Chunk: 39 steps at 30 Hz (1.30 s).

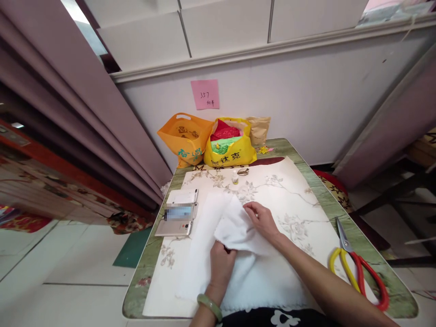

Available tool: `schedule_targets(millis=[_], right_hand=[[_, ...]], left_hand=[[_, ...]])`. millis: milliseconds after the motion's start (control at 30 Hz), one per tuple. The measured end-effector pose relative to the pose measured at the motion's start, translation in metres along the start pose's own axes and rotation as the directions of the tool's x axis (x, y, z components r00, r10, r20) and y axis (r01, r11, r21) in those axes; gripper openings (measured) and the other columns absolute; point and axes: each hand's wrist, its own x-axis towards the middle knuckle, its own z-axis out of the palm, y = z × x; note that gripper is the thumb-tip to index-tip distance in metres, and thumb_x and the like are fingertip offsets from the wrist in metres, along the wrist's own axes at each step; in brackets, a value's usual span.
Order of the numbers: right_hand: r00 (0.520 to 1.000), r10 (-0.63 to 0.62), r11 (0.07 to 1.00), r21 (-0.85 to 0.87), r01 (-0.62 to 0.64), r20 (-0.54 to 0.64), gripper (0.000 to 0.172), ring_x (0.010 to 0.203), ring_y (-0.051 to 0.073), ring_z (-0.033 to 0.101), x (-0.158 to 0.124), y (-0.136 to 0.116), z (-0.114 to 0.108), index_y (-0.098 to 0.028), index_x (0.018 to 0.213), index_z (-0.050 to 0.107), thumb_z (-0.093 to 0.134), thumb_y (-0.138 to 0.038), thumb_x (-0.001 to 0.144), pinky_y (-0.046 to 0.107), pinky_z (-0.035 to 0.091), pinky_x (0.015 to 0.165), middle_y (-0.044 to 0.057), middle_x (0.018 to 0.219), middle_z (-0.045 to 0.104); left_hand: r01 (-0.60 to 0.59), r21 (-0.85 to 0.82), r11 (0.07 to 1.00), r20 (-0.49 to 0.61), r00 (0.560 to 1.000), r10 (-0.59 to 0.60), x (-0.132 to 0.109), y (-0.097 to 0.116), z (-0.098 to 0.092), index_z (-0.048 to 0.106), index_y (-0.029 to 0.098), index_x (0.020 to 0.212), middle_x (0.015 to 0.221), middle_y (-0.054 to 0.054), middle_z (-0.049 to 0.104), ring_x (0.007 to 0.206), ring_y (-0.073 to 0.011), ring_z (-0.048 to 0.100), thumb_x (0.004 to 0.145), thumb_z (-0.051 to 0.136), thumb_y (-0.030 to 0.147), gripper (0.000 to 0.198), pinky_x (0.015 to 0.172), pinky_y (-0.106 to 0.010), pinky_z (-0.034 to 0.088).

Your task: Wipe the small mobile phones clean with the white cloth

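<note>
A white cloth (pixel 269 281) lies over the near middle of the table, with a fold raised between my hands. My left hand (pixel 222 263), below a green bangle, is closed on the fold's lower left edge, its fingertips partly hidden under the fabric. My right hand (pixel 262 219) pinches the upper right edge of the same fold with thumb and forefinger. A small white bottle (pixel 235 178) and a dark thin looped item (pixel 243 171) lie beyond the cloth.
Several phones (pixel 175 227) lie at the left. Red-and-yellow-handled scissors (pixel 346 245) rest at the right edge. An orange bag (pixel 190 145), a yellow bag (pixel 235 158) of coloured fabric and a brown paper pouch (pixel 259 129) stand at the back, below a pink note (pixel 205 94).
</note>
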Motion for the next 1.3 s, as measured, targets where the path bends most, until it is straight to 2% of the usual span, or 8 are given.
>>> schedule_targets(millis=[333, 567, 700, 833, 967, 1100, 1233, 1300], right_hand=[[0.853, -0.383, 0.695, -0.497, 0.519, 0.356, 0.067, 0.145, 0.024, 0.019, -0.039, 0.0, 0.063, -0.014, 0.152, 0.021, 0.042, -0.045, 0.096, 0.044, 0.018, 0.118, 0.009, 0.156, 0.026], [0.978, -0.139, 0.739, -0.641, 0.207, 0.156, 0.055, 0.144, 0.026, 0.022, -0.013, 0.01, 0.042, -0.02, 0.151, 0.022, 0.024, -0.041, 0.101, 0.056, 0.006, 0.116, 0.007, 0.154, 0.029], [0.837, -0.33, 0.683, -0.502, 0.531, 0.436, 0.056, 0.145, 0.02, 0.019, -0.026, 0.0, 0.047, -0.03, 0.152, 0.014, 0.026, -0.048, 0.1, 0.047, 0.008, 0.119, -0.002, 0.156, 0.023], [0.947, -0.201, 0.714, -0.624, 0.316, 0.25, 0.054, 0.143, 0.022, 0.024, -0.028, 0.004, 0.045, -0.025, 0.153, 0.013, 0.022, -0.041, 0.102, 0.048, 0.008, 0.118, 0.003, 0.155, 0.026], [0.812, -0.367, 0.641, -0.508, 0.575, 0.455, 0.059, 0.143, 0.02, 0.024, -0.026, 0.013, 0.041, -0.026, 0.153, 0.008, 0.028, -0.045, 0.101, 0.044, 0.008, 0.119, 0.003, 0.156, 0.025], [0.913, -0.295, 0.674, -0.617, 0.407, 0.28, 0.059, 0.143, 0.023, 0.025, -0.03, 0.013, 0.039, -0.022, 0.153, 0.004, 0.025, -0.039, 0.102, 0.05, 0.005, 0.118, 0.007, 0.155, 0.026], [0.783, -0.399, 0.604, -0.506, 0.616, 0.478, 0.06, 0.143, 0.02, 0.024, -0.034, 0.011, 0.035, -0.028, 0.153, 0.005, 0.029, -0.044, 0.101, 0.044, 0.008, 0.119, 0.001, 0.156, 0.023], [0.853, -0.334, 0.634, -0.574, 0.519, 0.402, 0.058, 0.143, 0.021, 0.025, -0.035, 0.011, 0.033, -0.027, 0.153, 0.006, 0.028, -0.04, 0.101, 0.048, 0.008, 0.118, 0.003, 0.156, 0.025]], left_hand=[[-0.001, -0.125, 0.992, 0.038, 0.999, 0.005, 0.005, -0.012, -0.001, 0.066, 0.016, 0.069, 0.063, -0.008, 0.068, 0.065, -0.0233, 0.064, 0.069, 0.056, 0.024, 0.013, 0.066, -0.035, 0.052], [0.051, -0.154, 0.987, 0.012, 0.999, -0.05, 0.003, -0.008, -0.001, 0.054, 0.014, 0.118, 0.078, -0.003, 0.069, 0.062, -0.0175, 0.062, 0.072, 0.065, 0.039, 0.054, 0.06, -0.03, 0.052], [0.017, -0.098, 0.995, -0.015, 1.0, -0.019, 0.004, -0.007, -0.002, 0.064, 0.014, 0.1, 0.073, -0.005, 0.068, 0.064, -0.0203, 0.063, 0.07, 0.063, 0.032, 0.035, 0.062, -0.031, 0.051], [0.05, -0.103, 0.993, 0.015, 0.999, -0.049, 0.003, -0.009, -0.001, 0.058, 0.013, 0.114, 0.068, -0.001, 0.066, 0.057, -0.0175, 0.059, 0.072, 0.064, 0.034, 0.048, 0.056, -0.029, 0.048], [-0.018, -0.103, 0.995, -0.01, 1.0, 0.017, 0.003, -0.012, 0.0, 0.06, 0.014, 0.108, 0.085, -0.007, 0.07, 0.073, -0.0202, 0.065, 0.07, 0.064, 0.028, 0.041, 0.066, -0.031, 0.051], [0.016, -0.107, 0.994, 0.001, 1.0, -0.016, 0.003, -0.013, 0.0, 0.054, 0.014, 0.117, 0.077, -0.004, 0.069, 0.064, -0.0188, 0.063, 0.072, 0.063, 0.029, 0.049, 0.061, -0.03, 0.051], [-0.02, -0.126, 0.992, -0.009, 1.0, 0.019, 0.002, -0.011, -0.001, 0.055, 0.014, 0.117, 0.09, -0.007, 0.071, 0.075, -0.0204, 0.066, 0.068, 0.063, 0.024, 0.05, 0.069, -0.032, 0.052], [0.01, -0.116, 0.993, 0.003, 1.0, -0.01, 0.002, -0.009, -0.001, 0.054, 0.014, 0.119, 0.084, -0.005, 0.07, 0.068, -0.0193, 0.064, 0.07, 0.063, 0.026, 0.051, 0.065, -0.031, 0.052]])
